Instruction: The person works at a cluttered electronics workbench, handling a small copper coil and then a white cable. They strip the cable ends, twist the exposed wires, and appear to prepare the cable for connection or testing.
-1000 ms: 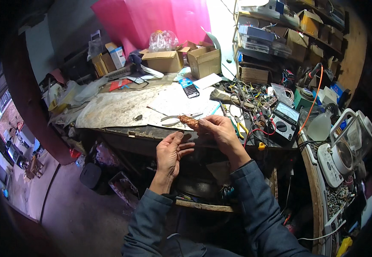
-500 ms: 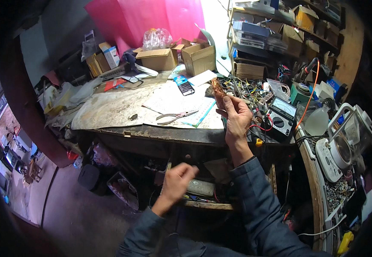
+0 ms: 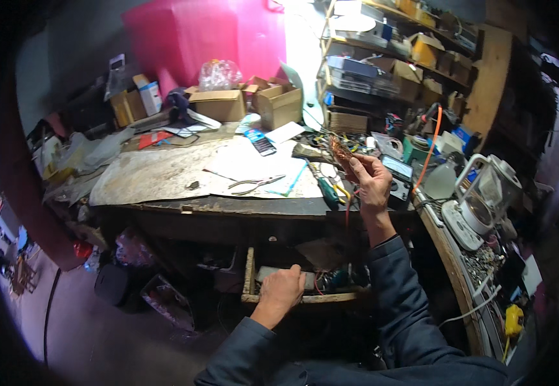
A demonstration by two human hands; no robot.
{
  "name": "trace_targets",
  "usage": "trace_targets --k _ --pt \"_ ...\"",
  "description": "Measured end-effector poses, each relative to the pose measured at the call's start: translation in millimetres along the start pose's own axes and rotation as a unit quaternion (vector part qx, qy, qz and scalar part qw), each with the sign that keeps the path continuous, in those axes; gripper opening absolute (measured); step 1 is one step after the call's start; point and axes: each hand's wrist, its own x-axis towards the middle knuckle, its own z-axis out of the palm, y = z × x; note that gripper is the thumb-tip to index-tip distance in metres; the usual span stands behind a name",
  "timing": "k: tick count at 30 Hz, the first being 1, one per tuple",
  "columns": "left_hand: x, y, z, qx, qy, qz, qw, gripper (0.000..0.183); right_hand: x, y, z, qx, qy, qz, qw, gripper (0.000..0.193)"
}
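Pink sheet [image 3: 209,38] behind cardbd boxes [image 3: 218,108] — glass kettle [image 3: 493,190] at R — dark bin [image 3: 112,285], prob., on floor [image 3: 83,325].

The wire bundle [image 3: 340,149] is gleaming copper-orange, the sleeves [image 3: 403,293] are showing dark blue-grey, the upright sheet [image 3: 205,45] is glowing pink.

A cluttered workshop, as its workbench [image 3: 273,206], pliers [image 3: 257,184], analogue meter [image 3: 398,168] and crammed shelves [image 3: 414,63] show.

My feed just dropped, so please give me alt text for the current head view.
The right hand holds up a coppery, wire-like bundle at a cluttered workbench. The left hand is at an open drawer below, and pliers lie on white paper above.
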Motion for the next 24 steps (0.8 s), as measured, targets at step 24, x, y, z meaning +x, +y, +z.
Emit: trace_targets --k 24 --pt "5 -14 -1 -0.024 -0.107 0.069 0.992 0.054 -24 -192 -288 -0.746 0.009 0.044 0.664 0.026"
